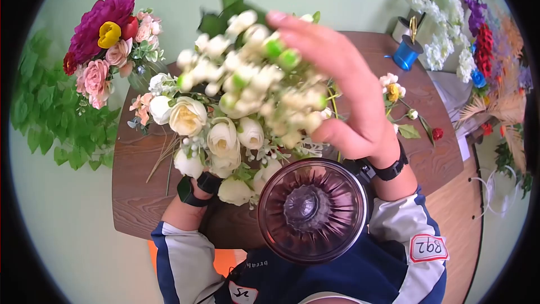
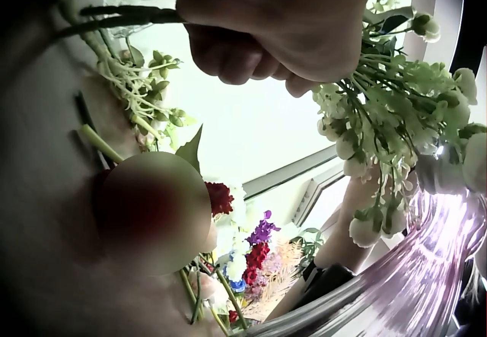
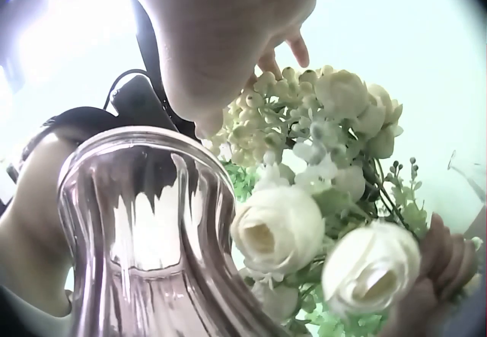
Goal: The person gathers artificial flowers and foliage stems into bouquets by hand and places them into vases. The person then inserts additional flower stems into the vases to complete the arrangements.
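A bouquet of white roses [image 1: 224, 138] and cream berry sprays [image 1: 247, 73] stands over the table. Flowers hide my left hand in the head view; in the left wrist view that left hand [image 2: 266, 25] is curled round the stems [image 2: 137, 14]. Curved over the berries' right side is my right hand [image 1: 354, 95], thumb and fingers spread wide apart, fingertips right at the sprays. The right wrist view shows its fingers [image 3: 298, 48] behind the berry heads. A ribbed purple glass vase [image 1: 337, 186] is between my forearms, close to my chest.
Cut flowers [image 1: 413, 129] lie on the wooden table's [image 1: 140, 202] right side. A blue ribbon spool [image 1: 407, 53] with gold-handled scissors is at the back right. Pink and magenta flowers [image 1: 101, 45] stand at left, and hanging artificial flowers [image 1: 484, 45] at far right.
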Tool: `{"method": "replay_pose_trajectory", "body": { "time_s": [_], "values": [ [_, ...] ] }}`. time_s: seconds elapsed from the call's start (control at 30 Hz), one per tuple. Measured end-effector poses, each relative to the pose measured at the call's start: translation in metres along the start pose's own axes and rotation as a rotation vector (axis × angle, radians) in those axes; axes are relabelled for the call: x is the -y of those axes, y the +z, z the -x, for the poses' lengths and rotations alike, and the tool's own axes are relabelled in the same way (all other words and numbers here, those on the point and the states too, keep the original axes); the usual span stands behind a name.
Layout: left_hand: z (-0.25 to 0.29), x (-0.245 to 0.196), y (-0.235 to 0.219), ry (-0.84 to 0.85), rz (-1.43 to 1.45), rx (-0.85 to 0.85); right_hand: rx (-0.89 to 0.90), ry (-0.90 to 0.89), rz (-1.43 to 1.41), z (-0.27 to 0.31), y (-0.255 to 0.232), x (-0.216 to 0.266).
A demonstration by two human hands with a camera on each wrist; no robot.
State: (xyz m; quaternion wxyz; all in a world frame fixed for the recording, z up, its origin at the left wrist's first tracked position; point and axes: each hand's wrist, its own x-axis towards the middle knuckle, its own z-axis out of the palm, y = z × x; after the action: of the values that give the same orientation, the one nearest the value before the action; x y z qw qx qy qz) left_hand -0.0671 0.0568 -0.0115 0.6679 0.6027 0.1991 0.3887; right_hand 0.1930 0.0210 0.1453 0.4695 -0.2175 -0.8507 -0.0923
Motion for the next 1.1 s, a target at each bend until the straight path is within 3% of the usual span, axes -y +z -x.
{"method": "replay_pose_trajectory", "body": {
  "time_s": [0.17, 0.3, 0.37, 0.43, 0.47, 0.5, 0.53, 0.6, 0.8, 0.83, 0.87, 0.9, 0.97, 1.0, 1.03, 1.1],
  "values": [
    [-0.005, -0.003, 0.011, -0.028, 0.091, 0.016, 0.124, 0.018, -0.002, 0.002, 0.006, 0.001],
    [0.007, -0.005, 0.015, -0.043, 0.166, 0.025, 0.008, 0.058, 0.044, 0.004, 0.002, 0.0],
    [0.001, -0.008, 0.015, -0.05, 0.204, 0.027, -0.108, 0.22, 0.038, 0.007, -0.005, -0.004],
    [-0.001, -0.011, 0.016, -0.056, 0.242, 0.032, -0.165, 0.231, 0.029, 0.01, -0.015, -0.014],
    [-0.004, 0.007, -0.012, -0.239, 0.573, 0.191, -0.202, 0.312, 0.124, 0.013, -0.022, -0.019],
    [-0.005, 0.021, -0.028, -0.305, 0.906, -0.066, -0.239, 0.391, 0.22, 0.016, -0.028, -0.022],
    [-0.004, 0.029, -0.034, -0.305, 0.907, -0.061, -0.239, 0.39, 0.225, 0.02, -0.031, -0.024],
    [0.0, 0.042, -0.05, -0.201, 0.531, -0.12, -0.297, 0.846, -0.118, 0.026, -0.033, -0.029],
    [-0.028, 0.068, -0.106, 0.124, -0.603, -0.285, -0.145, 0.795, 0.154, 0.042, -0.028, -0.056],
    [-0.068, 0.073, -0.097, 0.176, -0.792, -0.309, -0.146, 0.796, 0.153, 0.049, -0.022, -0.066],
    [-0.066, 0.08, -0.103, 0.229, -0.98, -0.33, -0.082, 0.874, 0.137, 0.058, -0.013, -0.079],
    [-0.064, 0.066, -0.087, 0.23, -0.982, -0.33, -0.018, 0.949, 0.122, 0.068, -0.003, -0.092],
    [-0.059, 0.025, -0.035, 0.303, -0.494, -0.309, 0.163, 0.836, 0.355, 0.094, 0.019, -0.119],
    [-0.062, 0.032, -0.036, 0.515, -0.99, -0.436, 0.256, 0.79, 0.46, 0.11, 0.031, -0.131],
    [-0.061, 0.036, -0.041, 0.52, -0.992, -0.439, 0.271, 0.725, 0.478, 0.12, 0.042, -0.134],
    [-0.055, 0.04, -0.051, 0.251, -0.802, -0.376, 0.28, 0.711, 0.235, 0.135, 0.059, -0.143]
  ]
}}
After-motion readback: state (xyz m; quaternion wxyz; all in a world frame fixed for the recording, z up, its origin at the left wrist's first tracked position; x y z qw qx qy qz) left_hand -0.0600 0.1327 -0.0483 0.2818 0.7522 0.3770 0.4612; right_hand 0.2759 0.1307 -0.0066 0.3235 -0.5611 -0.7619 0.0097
